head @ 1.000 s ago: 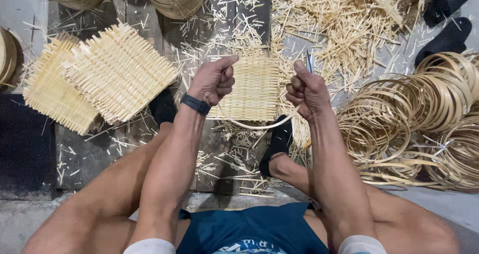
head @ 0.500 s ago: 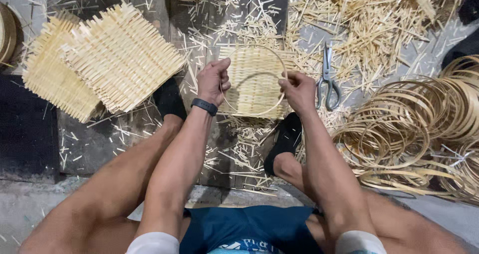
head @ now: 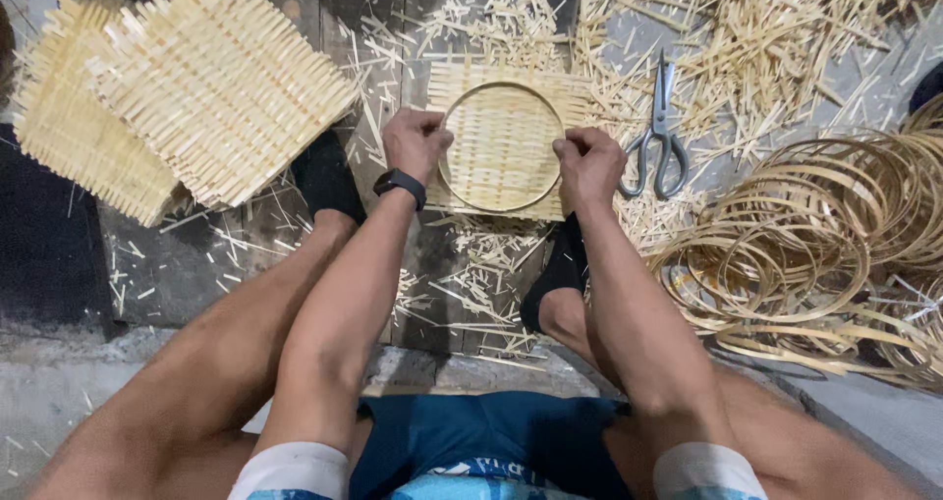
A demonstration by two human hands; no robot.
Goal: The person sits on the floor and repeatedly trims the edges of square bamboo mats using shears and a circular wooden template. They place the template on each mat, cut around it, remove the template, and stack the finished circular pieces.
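Both hands have come down from mid-air: left hand (head: 416,143) and right hand (head: 587,164) now grip a hoop (head: 501,146), pressing it onto the woven mat (head: 501,80) on the floor. Centring the hoop seems under way, and trimming likely calls for the scissors (head: 658,132) just right of the mat.

Floor (head: 196,264) bears woven mats (head: 187,87), scissors (head: 658,132), bamboo hoops (head: 815,235), offcuts (head: 776,38).

Pale straw-yellow woven mat (head: 501,141) carries a tan hoop (head: 503,89), its basket-weave checked. At ten o'clock, cream mats (head: 196,87) show the same crosshatch. Grey scissors (head: 660,137) lie at two o'clock; golden-brown rings (head: 805,245) at three. Black watch (head: 401,184), black socks (head: 560,269), blue shorts (head: 491,441), dark grey floor (head: 187,264).
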